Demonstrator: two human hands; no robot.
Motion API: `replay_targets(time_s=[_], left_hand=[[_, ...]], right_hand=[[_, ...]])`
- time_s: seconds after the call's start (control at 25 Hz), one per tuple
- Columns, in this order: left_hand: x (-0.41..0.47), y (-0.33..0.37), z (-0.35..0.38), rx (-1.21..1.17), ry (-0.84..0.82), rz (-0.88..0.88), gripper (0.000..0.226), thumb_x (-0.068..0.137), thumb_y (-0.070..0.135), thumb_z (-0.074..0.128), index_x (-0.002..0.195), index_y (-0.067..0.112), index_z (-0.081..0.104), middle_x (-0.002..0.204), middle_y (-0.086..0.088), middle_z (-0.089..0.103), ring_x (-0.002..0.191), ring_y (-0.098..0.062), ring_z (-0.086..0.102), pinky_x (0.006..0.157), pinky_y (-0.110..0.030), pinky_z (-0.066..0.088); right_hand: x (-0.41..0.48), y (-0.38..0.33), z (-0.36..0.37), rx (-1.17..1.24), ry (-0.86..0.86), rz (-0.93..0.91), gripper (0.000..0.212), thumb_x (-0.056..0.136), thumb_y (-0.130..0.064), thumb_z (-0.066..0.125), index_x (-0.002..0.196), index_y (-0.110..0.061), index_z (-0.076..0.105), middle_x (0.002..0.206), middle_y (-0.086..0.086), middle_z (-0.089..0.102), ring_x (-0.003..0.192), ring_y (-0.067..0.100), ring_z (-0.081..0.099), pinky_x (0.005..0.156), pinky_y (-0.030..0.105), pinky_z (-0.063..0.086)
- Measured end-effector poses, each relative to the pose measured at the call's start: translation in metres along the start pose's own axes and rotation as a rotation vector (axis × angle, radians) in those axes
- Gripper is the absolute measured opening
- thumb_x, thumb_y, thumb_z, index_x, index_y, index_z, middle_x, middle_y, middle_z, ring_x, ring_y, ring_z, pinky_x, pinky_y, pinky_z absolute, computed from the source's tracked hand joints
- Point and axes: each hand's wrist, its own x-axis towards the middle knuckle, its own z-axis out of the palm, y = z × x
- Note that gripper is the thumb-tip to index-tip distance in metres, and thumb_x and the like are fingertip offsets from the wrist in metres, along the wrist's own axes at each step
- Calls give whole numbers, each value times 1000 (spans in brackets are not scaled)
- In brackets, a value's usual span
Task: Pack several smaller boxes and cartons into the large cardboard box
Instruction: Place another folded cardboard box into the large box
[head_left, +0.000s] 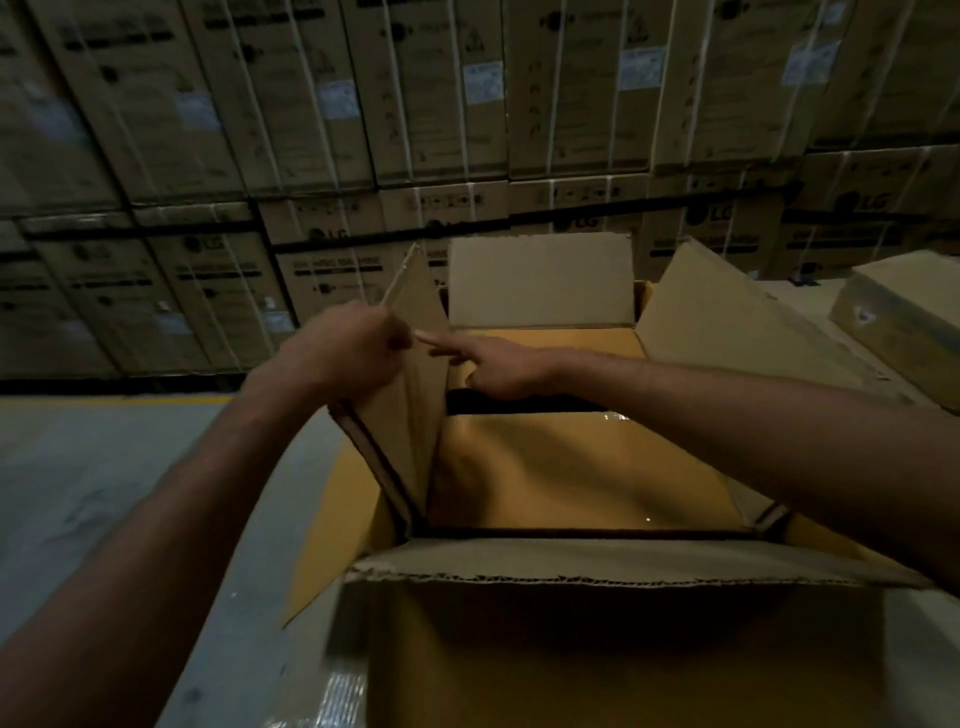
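The large cardboard box (597, 634) stands open in front of me, its four flaps up or folded outward. Inside it lies a yellowish-brown carton (571, 467) that fills most of the near part, with a dark gap behind it. My left hand (345, 345) is closed on the outer edge of the upright left flap (415, 395). My right hand (485, 364) reaches across the box opening, fingers extended and touching the inner face of that same flap near its top edge.
A wall of stacked, strapped LG cartons (467, 104) rises behind the box. Another cardboard box (904, 317) sits at the right. Grey concrete floor (104, 467) with a yellow line lies to the left.
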Motion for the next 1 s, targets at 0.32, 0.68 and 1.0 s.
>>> replay_targets(time_s=[0.32,0.68,1.0], left_hand=[[-12,11,25,233,-28,-24,23,99,16,59,121,19,62,111,-4,64,99,-19,63,85,-33,57],[26,30,58,-82,-258,79,48,103,40,54,147,22,50,142,-5,59,129,-27,57,101,-41,49],[9,48,3,-594,-667,107,61,94,71,44,91,18,74,82,3,75,74,-12,72,72,-30,56]], right_hand=[[4,10,31,-167,-20,96,59,100,-2,47,156,-24,42,151,6,52,138,24,49,115,43,42],[-57,91,-6,-412,140,442,33,111,-36,39,113,-13,63,105,6,63,91,21,55,82,32,40],[-148,-9,-71,43,-202,477,35,107,-34,52,123,-7,68,105,7,73,92,24,71,86,34,55]])
